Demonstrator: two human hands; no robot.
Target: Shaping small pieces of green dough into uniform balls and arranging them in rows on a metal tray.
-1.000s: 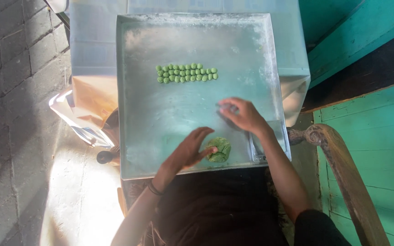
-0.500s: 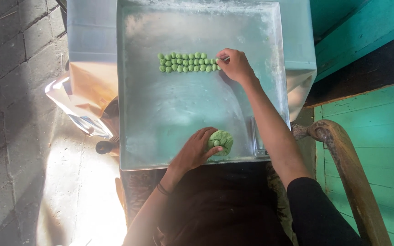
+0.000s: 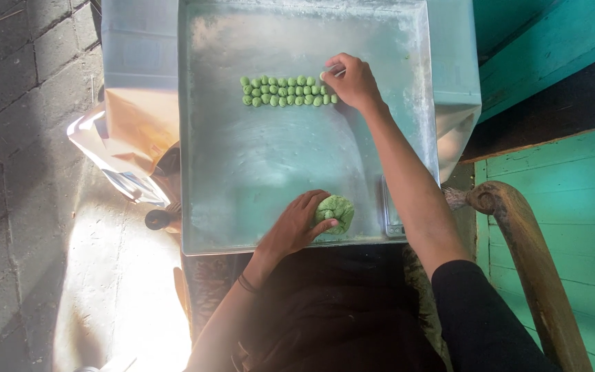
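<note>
Single view only, worn on the head, aimed almost straight down from above the lap. Close enough to take in the whole metal tray (image 3: pixel 256 172) edge to edge, with both forearms entering from the bottom of frame: left hand (image 3: pixel 296 224) near the tray's near rim, right hand (image 3: pixel 352 81) stretched toward its far half. Top of frame equals away from the body, bottom equals the dark-clothed lap directly below the lens. Paved grey floor (image 3: pixel 15 138) along the left side, turquoise wooden boards (image 3: pixel 573 207) and a curved wooden armrest (image 3: pixel 531 262) along the right. No second view, so no shared overlap.
</note>
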